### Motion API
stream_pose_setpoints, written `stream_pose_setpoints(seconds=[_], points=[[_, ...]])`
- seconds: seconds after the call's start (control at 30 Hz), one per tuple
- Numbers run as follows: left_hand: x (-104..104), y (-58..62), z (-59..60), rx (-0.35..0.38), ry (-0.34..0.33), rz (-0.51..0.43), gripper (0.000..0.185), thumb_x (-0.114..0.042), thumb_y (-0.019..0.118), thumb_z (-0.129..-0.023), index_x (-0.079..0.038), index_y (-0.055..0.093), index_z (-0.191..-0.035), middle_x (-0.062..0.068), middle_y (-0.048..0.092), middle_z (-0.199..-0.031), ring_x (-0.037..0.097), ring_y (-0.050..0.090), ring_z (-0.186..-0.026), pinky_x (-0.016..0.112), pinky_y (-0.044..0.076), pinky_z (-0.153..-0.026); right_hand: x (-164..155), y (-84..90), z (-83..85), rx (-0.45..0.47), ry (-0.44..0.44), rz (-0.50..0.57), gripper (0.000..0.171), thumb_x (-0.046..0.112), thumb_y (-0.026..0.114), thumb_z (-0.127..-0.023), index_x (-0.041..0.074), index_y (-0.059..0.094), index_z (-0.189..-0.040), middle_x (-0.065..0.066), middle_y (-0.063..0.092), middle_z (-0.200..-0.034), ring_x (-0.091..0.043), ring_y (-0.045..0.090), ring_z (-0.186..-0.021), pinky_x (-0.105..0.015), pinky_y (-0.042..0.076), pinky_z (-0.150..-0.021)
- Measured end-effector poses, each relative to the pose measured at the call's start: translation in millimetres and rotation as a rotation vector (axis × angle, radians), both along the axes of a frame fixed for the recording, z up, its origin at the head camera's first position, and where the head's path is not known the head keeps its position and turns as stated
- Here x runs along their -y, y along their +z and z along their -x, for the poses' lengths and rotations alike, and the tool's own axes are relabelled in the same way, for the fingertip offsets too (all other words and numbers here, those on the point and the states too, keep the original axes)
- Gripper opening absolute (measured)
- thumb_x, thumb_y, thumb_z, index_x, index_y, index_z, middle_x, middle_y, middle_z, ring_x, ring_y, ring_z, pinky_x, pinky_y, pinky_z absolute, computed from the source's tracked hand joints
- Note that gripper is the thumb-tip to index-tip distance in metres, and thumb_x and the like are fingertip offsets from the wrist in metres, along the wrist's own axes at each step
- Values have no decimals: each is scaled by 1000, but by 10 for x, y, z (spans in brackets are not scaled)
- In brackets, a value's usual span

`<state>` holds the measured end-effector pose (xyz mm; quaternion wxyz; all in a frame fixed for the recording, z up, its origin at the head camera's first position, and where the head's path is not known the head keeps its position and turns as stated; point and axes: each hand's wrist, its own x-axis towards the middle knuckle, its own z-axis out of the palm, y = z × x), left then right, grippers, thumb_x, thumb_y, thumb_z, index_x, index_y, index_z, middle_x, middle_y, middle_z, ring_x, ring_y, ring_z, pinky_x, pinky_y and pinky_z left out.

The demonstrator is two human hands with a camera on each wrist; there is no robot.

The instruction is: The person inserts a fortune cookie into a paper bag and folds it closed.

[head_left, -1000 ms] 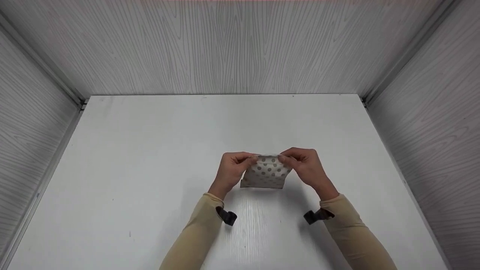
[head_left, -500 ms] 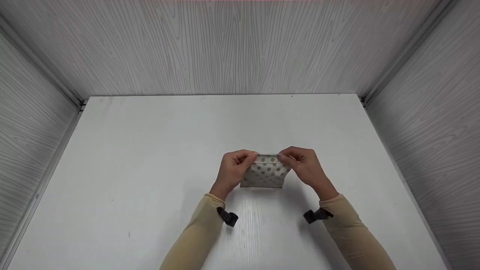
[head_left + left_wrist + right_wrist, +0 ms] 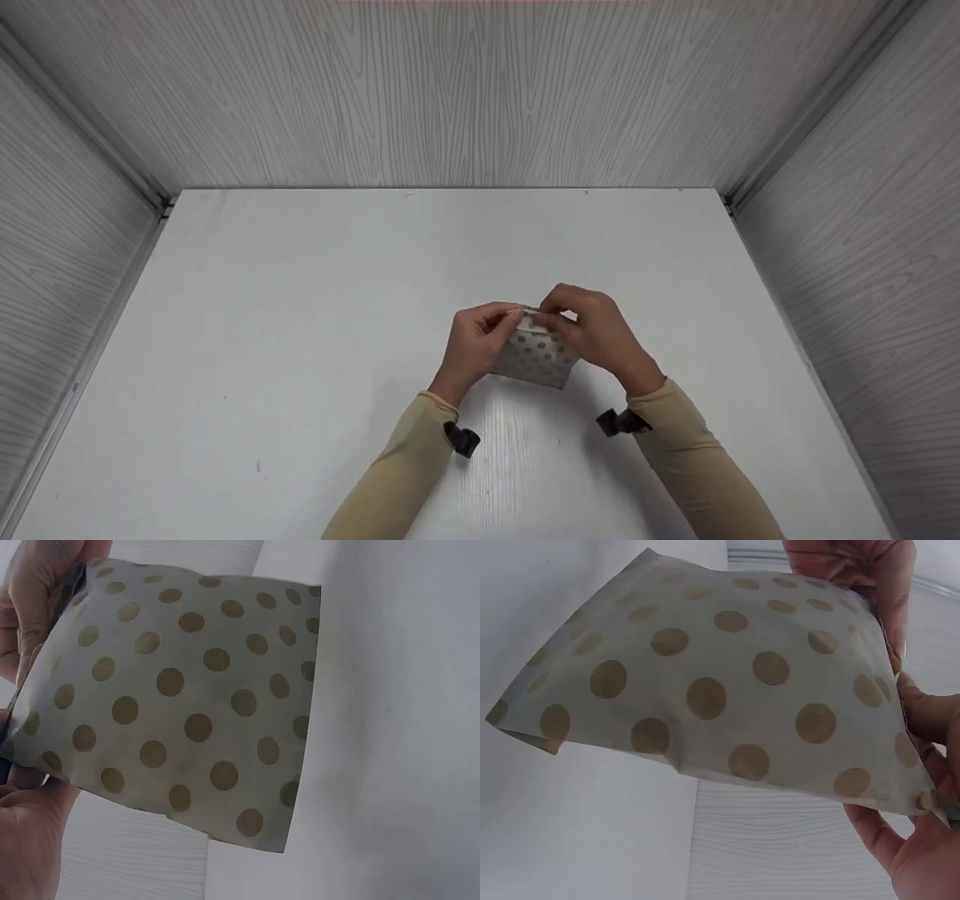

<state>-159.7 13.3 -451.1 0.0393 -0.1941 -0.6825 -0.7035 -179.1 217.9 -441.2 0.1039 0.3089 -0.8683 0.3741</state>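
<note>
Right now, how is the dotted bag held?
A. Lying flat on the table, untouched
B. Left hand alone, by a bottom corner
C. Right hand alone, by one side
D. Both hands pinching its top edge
D: the left hand and right hand both pinch the top edge of the bag, one at each end.

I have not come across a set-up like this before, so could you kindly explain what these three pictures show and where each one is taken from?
There is no machine here: a person works with two bare hands. The wide picture comes from a camera on the person's head, looking down at a white table walled in by pale wood-grain panels. The two close-ups come from small cameras strapped to each wrist. The left hand and right hand both pinch the top edge of a small spotted paper bag, holding it up over the table. In the wrist views the bag fills most of the frame, with fingers at its edge. Nothing else shows on the table.
</note>
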Motion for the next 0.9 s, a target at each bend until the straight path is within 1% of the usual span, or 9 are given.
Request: stream_pose_setpoints(seconds=[0.13, 0.23, 0.33, 0.47, 0.57, 0.67, 0.73, 0.83, 0.9], points=[[39, -6, 6, -25, -36, -17, 13, 1, 64, -93, 10, 72, -98, 19, 71, -91, 16, 62, -76, 23, 51, -67, -28, -14, 9, 20, 43, 40, 8, 13, 74, -89, 17, 72, -83, 14, 66, -83, -6, 60, -75, -30, 50, -64], [67, -3, 17, -38, -64, -22, 12, 3, 63, -93, 11, 71, -96, 21, 69, -89, 14, 60, -73, 23, 51, -65, -41, -13, 31, 5, 57, 20, 8, 10, 74, -88, 17, 73, -84, 14, 67, -82, -7, 61, -73, -30, 50, -63], [76, -1, 21, -36, -67, -9, 12, 3, 63, -93, 11, 72, -95, 21, 69, -86, 14, 59, -69, 23, 50, -63, -48, -4, 47, 11, 46, -29, 8, 9, 73, -89, 15, 74, -85, 11, 68, -83, -7, 61, -73, -31, 51, -65], [43, -19, 8, -38, -16, 23, 11, 2, 65, -92, 9, 74, -94, 18, 71, -85, 18, 62, -70, 22, 50, -62, -39, 24, 40, 36, 0, -132, 4, 13, 71, -91, 14, 73, -88, 8, 69, -86, -8, 62, -76, -33, 52, -68], [0, -33, -11, -65, 40, 28, 10, 2, 66, -91, 8, 74, -94, 16, 72, -85, 19, 62, -68, 21, 49, -60, 0, 62, 27, 3, -5, -190, 5, 18, 70, -92, 13, 71, -91, 8, 67, -88, -9, 62, -79, -33, 52, -71], [-38, -37, -18, -123, 76, 29, 9, 4, 66, -90, 8, 74, -94, 16, 72, -86, 21, 63, -68, 21, 51, -60, 47, 97, 23, -77, 8, -202, 5, 17, 71, -92, 13, 70, -91, 7, 65, -87, -11, 61, -78, -32, 52, -70], [-45, -25, -18, -198, 92, 59, 8, 6, 67, -89, 9, 74, -93, 16, 72, -86, 22, 67, -71, 24, 54, -63, 66, 105, 27, -115, 18, -184, 5, 13, 73, -90, 12, 70, -86, 6, 64, -85, -11, 60, -76, -32, 52, -68], [-24, -23, 0, -319, 124, 122, 6, 9, 68, -87, 8, 74, -88, 15, 72, -83, 23, 70, -75, 29, 58, -67, 75, 105, 37, -107, 35, -141, 11, 10, 75, -87, 15, 69, -80, 8, 62, -81, -9, 59, -73, -32, 52, -65], [-1, 3, 2, -360, 137, 144, 6, 10, 69, -85, 7, 74, -86, 15, 72, -81, 23, 71, -75, 32, 59, -69, 70, 106, 48, -78, 50, -113, 13, 11, 76, -87, 16, 68, -78, 10, 61, -79, -6, 59, -72, -31, 51, -63]])
